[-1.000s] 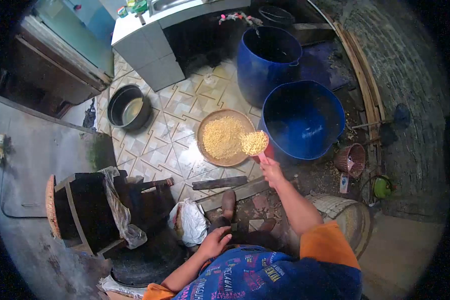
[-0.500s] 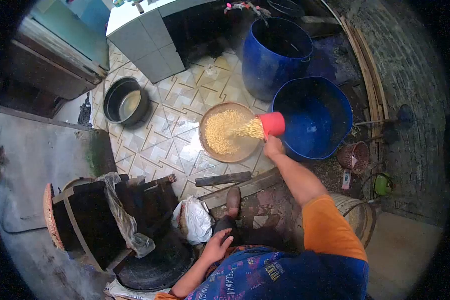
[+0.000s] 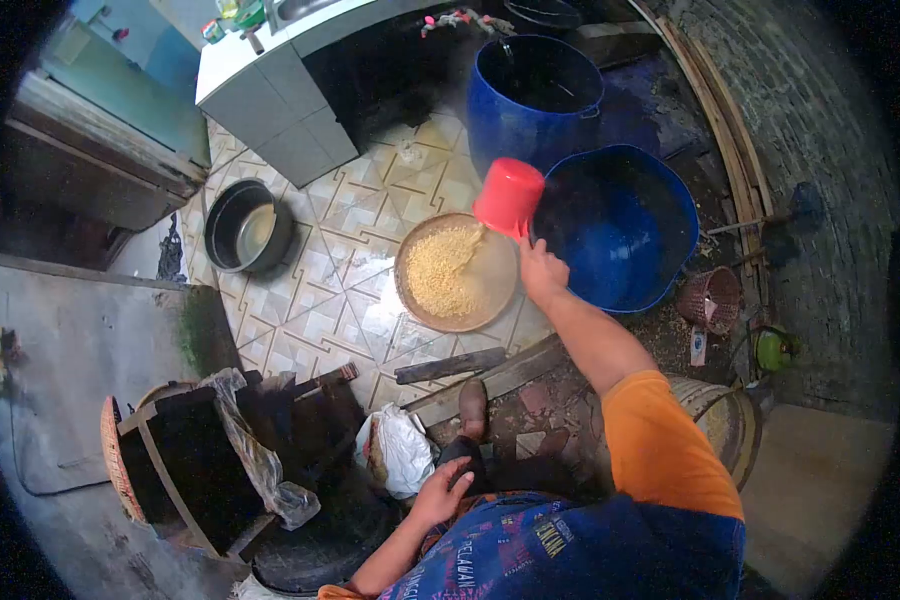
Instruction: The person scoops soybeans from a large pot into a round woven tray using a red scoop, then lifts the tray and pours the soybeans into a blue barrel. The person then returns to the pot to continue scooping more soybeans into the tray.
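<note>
My right hand grips the handle of a red plastic dipper. The dipper is tipped over the right part of a round, shallow woven tray, its mouth facing down. A last thin stream of pale yellow beans falls from its lip. Beans lie heaped across the tray's left and middle, and the right side shows bare weave. My left hand rests on or near my left thigh, fingers stretched out and holding nothing.
Two blue plastic drums stand right of the tray. A black tub sits on the tiles at left. A wooden plank lies before my foot, beside a white sack. Dark boards lean at lower left.
The red dipper has risen and turned further over, from sideways to mouth down. Its thick stream of beans has dwindled to a trickle. My left hand stays by my leg.
</note>
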`<state>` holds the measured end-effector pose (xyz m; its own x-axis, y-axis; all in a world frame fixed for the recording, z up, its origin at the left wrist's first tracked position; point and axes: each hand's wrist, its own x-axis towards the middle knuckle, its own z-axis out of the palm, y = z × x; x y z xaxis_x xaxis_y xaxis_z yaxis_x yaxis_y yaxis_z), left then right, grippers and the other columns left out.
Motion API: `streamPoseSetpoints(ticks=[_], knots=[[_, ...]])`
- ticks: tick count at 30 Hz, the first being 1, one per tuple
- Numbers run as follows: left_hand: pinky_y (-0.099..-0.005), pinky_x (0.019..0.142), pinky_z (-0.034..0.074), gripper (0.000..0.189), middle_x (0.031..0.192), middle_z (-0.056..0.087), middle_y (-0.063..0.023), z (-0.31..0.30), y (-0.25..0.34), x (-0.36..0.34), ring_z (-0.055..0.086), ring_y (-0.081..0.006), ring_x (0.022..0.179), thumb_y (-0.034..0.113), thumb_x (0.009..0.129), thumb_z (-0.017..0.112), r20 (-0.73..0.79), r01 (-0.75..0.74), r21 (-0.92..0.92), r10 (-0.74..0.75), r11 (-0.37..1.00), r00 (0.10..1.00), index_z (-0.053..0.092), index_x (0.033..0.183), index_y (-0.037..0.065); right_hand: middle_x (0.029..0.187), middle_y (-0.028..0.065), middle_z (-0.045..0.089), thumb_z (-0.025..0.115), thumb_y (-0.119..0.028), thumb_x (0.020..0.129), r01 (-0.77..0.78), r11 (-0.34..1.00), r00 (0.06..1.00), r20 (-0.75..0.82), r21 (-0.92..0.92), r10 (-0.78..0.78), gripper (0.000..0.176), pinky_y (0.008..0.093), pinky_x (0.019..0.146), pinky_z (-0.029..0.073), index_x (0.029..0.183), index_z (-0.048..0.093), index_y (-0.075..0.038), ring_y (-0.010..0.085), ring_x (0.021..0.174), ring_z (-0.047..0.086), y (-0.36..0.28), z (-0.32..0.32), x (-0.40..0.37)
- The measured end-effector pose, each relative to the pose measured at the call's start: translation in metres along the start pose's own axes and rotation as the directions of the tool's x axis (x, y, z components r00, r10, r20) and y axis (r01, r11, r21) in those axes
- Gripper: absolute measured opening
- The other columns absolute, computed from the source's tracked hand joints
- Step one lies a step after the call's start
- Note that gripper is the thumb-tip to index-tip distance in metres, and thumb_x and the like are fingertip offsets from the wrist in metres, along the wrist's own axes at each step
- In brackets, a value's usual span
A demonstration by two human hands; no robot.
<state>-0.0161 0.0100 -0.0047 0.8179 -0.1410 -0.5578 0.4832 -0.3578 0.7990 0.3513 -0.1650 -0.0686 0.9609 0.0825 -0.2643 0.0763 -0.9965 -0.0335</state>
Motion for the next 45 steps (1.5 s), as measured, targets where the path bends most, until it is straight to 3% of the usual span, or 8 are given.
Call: streamPoseSetpoints(ticks=[11,14,16,19,28,30,33,45], knots=[[-0.0347,0.088,0.04,0.038,0.108,0.055,-0.0192,0.035,0.029,0.008,0.052,-0.0307,0.103,0.027,0.085,0.051,0.075,-0.028,0.047,0.025,0.998,0.997,0.05,0.114,0.002,0.099,0.0124,0.045,0.051,0.0,0.073,0.16,0.888,0.95,-0.312,0.432,-0.02,0.056,0.0357,0.061,0.048,0.122,0.032,-0.017,0.0232,0.08,0.058,0.067,0.017,-0.073],[-0.0341,0.088,0.04,0.038,0.109,0.055,-0.0195,0.053,0.038,0.011,0.053,-0.0296,0.104,0.027,0.085,0.052,0.129,-0.066,0.118,0.051,0.991,0.99,0.05,0.114,0.001,0.09,0.0057,0.044,0.052,0.005,0.07,0.378,0.395,0.907,-0.421,0.838,0.025,0.063,0.0296,0.049,0.043,0.125,0.03,-0.015,0.0151,0.064,0.051,0.106,0.023,-0.125],[-0.0337,0.088,0.04,0.039,0.109,0.055,-0.0196,0.067,0.047,0.013,0.053,-0.0294,0.104,0.026,0.085,0.052,0.202,-0.082,0.148,0.051,0.986,0.978,0.05,0.114,0.001,0.085,0.0005,0.042,0.051,0.003,0.073,-0.045,-0.328,0.997,0.065,0.944,0.051,0.058,0.0201,0.046,0.035,0.124,0.031,-0.015,0.0067,0.058,0.041,0.13,-0.025,-0.196],[-0.0331,0.088,0.04,0.039,0.109,0.055,-0.0196,0.097,0.049,0.021,0.053,-0.029,0.104,0.026,0.085,0.052,0.299,-0.121,0.161,0.069,0.98,0.952,0.05,0.114,0.0,0.083,-0.001,0.041,0.05,0.002,0.075,0.199,-0.414,0.948,-0.067,0.888,0.312,0.055,0.0172,0.044,0.029,0.124,0.032,-0.015,0.0042,0.055,0.037,0.183,-0.023,-0.269],[-0.0314,0.088,0.04,0.037,0.108,0.056,-0.0147,0.22,0.124,0.01,0.053,-0.0214,0.102,0.024,0.088,0.049,0.574,-0.295,0.359,0.039,0.886,0.818,0.047,0.117,0.001,0.09,0.006,0.049,0.051,-0.008,0.082,-0.123,-0.051,0.092,0.063,0.991,0.994,0.035,0.0297,0.072,0.041,0.116,0.04,-0.008,0.018,0.08,0.048,0.388,0.153,-0.463],[-0.0316,0.085,0.042,0.037,0.106,0.057,-0.0151,0.242,0.117,0.013,0.055,-0.0217,0.098,0.026,0.088,0.049,0.613,-0.33,0.446,-0.015,0.832,0.79,0.048,0.117,0.002,0.095,0.009,0.052,0.05,-0.011,0.083,0.172,-0.035,-0.044,0.043,0.984,0.998,0.031,0.0362,0.074,0.042,0.113,0.042,-0.007,0.0236,0.085,0.05,0.418,0.197,-0.503],[-0.0316,0.088,0.04,0.035,0.109,0.056,-0.0171,0.278,0.126,0.005,0.053,-0.0257,0.103,0.021,0.086,0.051,0.66,-0.359,0.429,-0.016,0.829,0.751,0.05,0.114,0.0,0.09,0.0112,0.058,0.051,-0.023,0.082,-0.831,-0.159,-0.04,0.228,0.533,0.973,0.039,0.0349,0.071,0.043,0.117,0.041,-0.008,0.0258,0.079,0.055,0.447,0.233,-0.543],[-0.0327,0.084,0.043,0.032,0.109,0.057,-0.0131,0.329,0.1,-0.009,0.055,-0.0263,0.101,0.013,0.083,0.056,0.658,-0.41,0.587,-0.116,0.698,0.744,0.051,0.114,0.008,0.081,0.0155,0.058,0.05,-0.016,0.077,-0.919,0.251,0.337,0.276,0.303,0.9,0.029,0.038,0.066,0.044,0.103,0.048,-0.005,0.0312,0.072,0.055,0.579,0.372,-0.517]])
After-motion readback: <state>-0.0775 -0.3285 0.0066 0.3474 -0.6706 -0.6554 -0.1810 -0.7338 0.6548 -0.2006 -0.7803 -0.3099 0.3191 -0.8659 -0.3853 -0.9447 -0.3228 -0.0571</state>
